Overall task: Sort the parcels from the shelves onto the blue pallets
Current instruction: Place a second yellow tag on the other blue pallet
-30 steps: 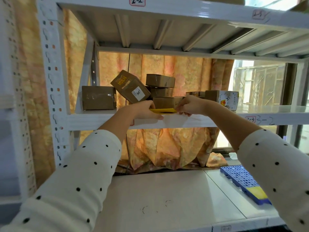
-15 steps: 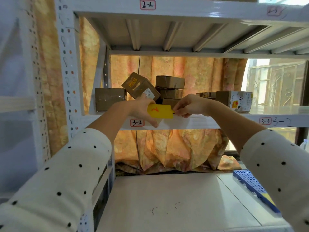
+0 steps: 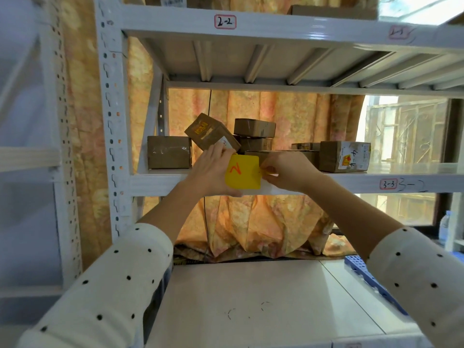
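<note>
Yellow, flat and square with rounded corners, the plastic card marked with a red scrawl (image 3: 243,173) is held up in front of the white metal shelf edge (image 3: 160,183), between both hands. In the head view, the risk I judge most likely is the tilted brown cardboard parcel (image 3: 209,133): it leans on a corner against the stack of small brown cardboard boxes (image 3: 254,136) just behind the left hand (image 3: 209,174), and a knuckle nudging it could tip it off the shelf or knock the stack over. The card itself could slip, since the right hand (image 3: 288,172) has it only by a pinch at its right edge. The parcels meant for sorting all sit on this shelf: a brown taped cardboard box (image 3: 168,152) at the left, the stack in the middle, and a brown box with a white label (image 3: 344,156) at the right. A blue perforated plastic pallet (image 3: 369,280) lies low at the right, well apart from them. Both arms reach up and forward in white sleeves with black dots; the left hand cups the card's left and lower edge, fingers curled behind it, while the right thumb and forefinger grasp the opposite edge.
</note>
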